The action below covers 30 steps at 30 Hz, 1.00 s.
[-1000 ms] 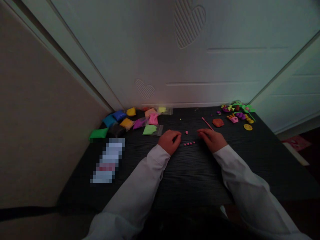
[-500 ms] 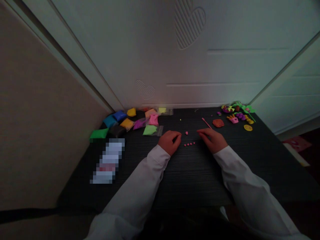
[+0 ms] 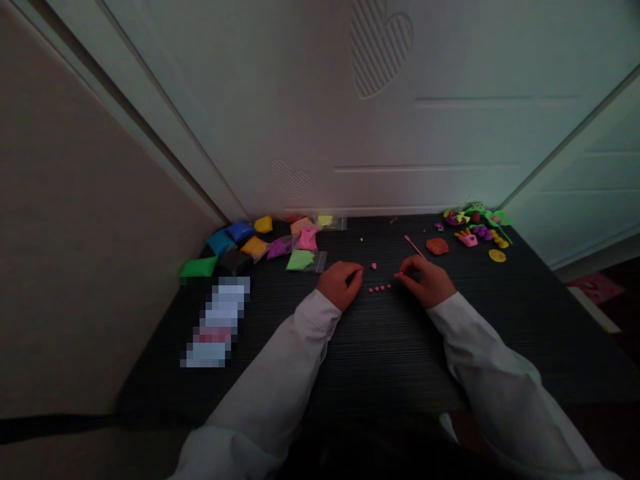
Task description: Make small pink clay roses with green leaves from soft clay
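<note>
My right hand (image 3: 426, 280) pinches a small pink clay ball (image 3: 399, 274) between thumb and fingertips, just above the table. My left hand (image 3: 341, 283) rests on the dark table with thumb and fingers pressed together; what is between them, if anything, I cannot make out. Between my hands lies a short row of several tiny pink clay balls (image 3: 379, 289). A larger pink clay lump (image 3: 373, 266) sits behind that row, close to my left fingertips. Beyond my right hand a thin pink modelling tool (image 3: 414, 246) lies slanted, its near end at my knuckles.
Bags of coloured clay cover the back left, among them a light green bag (image 3: 301, 260) and a green one (image 3: 199, 268). A blurred-out oblong (image 3: 216, 323) lies before them. At the back right are a red-brown clay piece (image 3: 437, 246), a yellow disc (image 3: 497, 255) and clay figures (image 3: 467, 237).
My right fingers have curled and shifted, and the pink clay ball now shows at their tips. My left hand and the row of balls stay put.
</note>
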Tool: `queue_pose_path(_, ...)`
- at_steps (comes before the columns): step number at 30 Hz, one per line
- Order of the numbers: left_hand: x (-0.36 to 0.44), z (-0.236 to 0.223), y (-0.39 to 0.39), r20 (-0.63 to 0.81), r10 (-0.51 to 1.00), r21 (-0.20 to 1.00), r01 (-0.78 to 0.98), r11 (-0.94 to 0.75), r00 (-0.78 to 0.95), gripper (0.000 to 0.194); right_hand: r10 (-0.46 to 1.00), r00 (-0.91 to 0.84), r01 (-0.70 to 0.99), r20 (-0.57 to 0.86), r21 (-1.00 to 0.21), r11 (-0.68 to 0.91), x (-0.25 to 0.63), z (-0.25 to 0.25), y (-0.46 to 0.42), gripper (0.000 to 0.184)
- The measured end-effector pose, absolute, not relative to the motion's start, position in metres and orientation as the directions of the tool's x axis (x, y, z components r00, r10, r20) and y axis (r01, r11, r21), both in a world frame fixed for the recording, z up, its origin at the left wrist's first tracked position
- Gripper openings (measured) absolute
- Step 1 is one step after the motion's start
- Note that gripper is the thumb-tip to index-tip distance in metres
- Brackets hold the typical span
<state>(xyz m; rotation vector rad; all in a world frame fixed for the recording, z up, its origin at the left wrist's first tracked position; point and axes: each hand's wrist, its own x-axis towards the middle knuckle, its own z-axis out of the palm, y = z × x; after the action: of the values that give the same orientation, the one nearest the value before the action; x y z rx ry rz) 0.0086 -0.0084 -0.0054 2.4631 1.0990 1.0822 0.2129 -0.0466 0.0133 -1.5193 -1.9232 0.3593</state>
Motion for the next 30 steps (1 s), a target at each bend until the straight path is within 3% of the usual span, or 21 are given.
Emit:
queue_pose_path(10, 0.0084, -0.0054, -0.0087, 0.527, 0.724, 0.473, 0.554, -0.685, 0.446, 0.016, 0.943, -0.124, 0.778, 0.310, -0.560, 0.286, 0.2089, 0.0233, -0.0507, 0.023)
queue_pose_path(18, 0.0085, -0.0054, -0.0086, 0.511, 0.731, 0.480, 0.555, -0.680, 0.453, 0.017, 0.937, -0.126, 0.767, 0.327, -0.567, 0.301, 0.2085, 0.0188, -0.0501, 0.014)
queue_pose_path(30, 0.0085, -0.0054, -0.0092, 0.497, 0.744, 0.496, 0.558, -0.666, 0.446, 0.018, 0.934, -0.159, 0.769, 0.319, -0.553, 0.320, 0.2082, 0.0213, -0.0508, 0.021)
